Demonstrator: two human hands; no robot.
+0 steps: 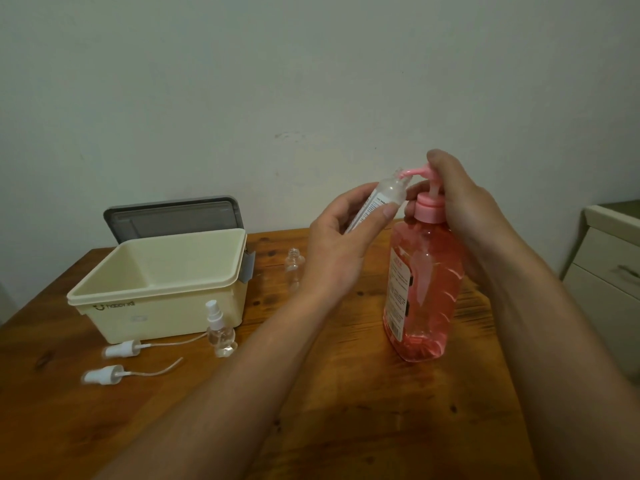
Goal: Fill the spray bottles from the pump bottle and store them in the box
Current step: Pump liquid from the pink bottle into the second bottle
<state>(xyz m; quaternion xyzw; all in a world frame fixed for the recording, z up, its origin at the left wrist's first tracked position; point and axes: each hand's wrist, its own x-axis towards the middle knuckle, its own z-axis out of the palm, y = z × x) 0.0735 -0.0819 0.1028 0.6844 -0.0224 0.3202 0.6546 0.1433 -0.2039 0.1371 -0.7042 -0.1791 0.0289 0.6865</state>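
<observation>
Our bare forearms reach from the near edge of the brown wooden table (346,427). Our left hand (341,244) grips a small clear plastic spray bottle (384,195), uncapped and tilted, fingers curled round its labelled body, its open neck held up against the pink spout. Our right hand (464,206) is wrapped about the pump head of the tall pink transparent pump bottle (424,289), fingers curled behind the collar and thumb on top; the bottle stands upright towards the table's right edge. An open cream plastic box (166,317) sits at the far left corner, its grey lid (173,218) leaning against the wall behind it. Another clear uncapped bottle (294,271) stands just right of the box. In front of the box stands a capped clear spray bottle (220,330), and two white spray heads (121,348) with thin tubes lie near the left edge.
</observation>
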